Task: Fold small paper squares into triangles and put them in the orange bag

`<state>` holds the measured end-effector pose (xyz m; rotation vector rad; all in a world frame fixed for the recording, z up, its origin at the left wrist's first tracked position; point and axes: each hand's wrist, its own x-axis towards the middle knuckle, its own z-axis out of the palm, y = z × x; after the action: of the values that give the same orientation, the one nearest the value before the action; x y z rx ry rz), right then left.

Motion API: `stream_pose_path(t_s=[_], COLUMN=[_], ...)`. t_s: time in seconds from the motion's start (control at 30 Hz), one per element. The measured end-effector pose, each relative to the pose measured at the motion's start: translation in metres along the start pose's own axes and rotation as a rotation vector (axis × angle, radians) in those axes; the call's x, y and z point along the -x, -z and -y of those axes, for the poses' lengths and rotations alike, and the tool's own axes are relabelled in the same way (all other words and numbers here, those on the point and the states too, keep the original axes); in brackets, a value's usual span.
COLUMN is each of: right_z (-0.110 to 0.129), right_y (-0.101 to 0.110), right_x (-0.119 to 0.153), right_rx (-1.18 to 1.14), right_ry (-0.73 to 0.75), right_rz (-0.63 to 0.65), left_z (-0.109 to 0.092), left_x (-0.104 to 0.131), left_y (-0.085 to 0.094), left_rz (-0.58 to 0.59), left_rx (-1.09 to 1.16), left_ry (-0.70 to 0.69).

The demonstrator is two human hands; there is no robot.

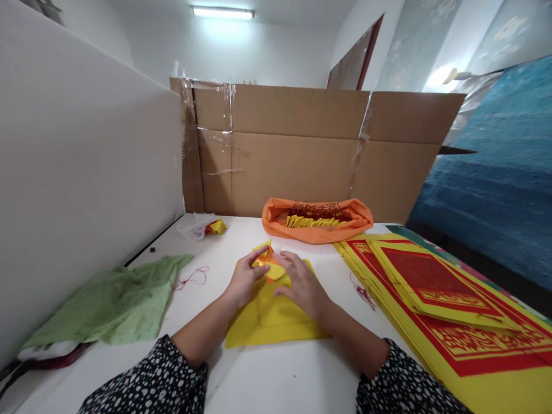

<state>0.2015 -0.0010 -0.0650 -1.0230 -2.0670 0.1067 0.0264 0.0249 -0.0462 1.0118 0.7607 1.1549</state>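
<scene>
My left hand [245, 277] pinches a small folded piece of yellow and orange paper [276, 271] between thumb and fingers. Close against its right side is my right hand [302, 282], thumb and fingers apart; whether its fingertips touch the folded paper I cannot tell. Beneath both hands a yellow sheet [276, 322] lies flat on the white table [259, 379], partly covered by the hands and forearms.
Behind the hands sits an orange bag [317, 234] holding several yellow folded pieces. Stacked yellow sheets with red print [487, 345] fill the right side. A green cloth [116, 305] lies left, with red string [192, 279] beside it. Cardboard [293, 167] stands at the back.
</scene>
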Motion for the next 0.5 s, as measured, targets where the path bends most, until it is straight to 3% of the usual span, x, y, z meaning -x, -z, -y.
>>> stream_pose_path(t_s=[0.1,0.17,0.27,0.37,0.5], right_z=[0.000,-0.007,-0.034,-0.073,-0.119], right_y=[0.006,0.009,0.017,0.025,0.016], right_x=[-0.007,-0.019,-0.054,-0.103,-0.154], right_rx=[0.219,0.254,0.262,0.291,0.322], right_ry=[0.310,0.361,0.241,0.003,-0.053], right_rz=[0.119,0.101,0.004,-0.080,0.007], left_z=[-0.008,-0.011,-0.010,-0.002,0.012], left_x=[-0.005,-0.008,-0.012,-0.016,-0.014], left_y=[0.009,0.014,0.019,0.025,0.030], left_rz=[0.045,0.066,-0.035,-0.111,-0.004], left_rx=[0.131,0.191,0.111,-0.226,-0.738], left_ry=[0.132,0.176,0.100,-0.031,-0.241])
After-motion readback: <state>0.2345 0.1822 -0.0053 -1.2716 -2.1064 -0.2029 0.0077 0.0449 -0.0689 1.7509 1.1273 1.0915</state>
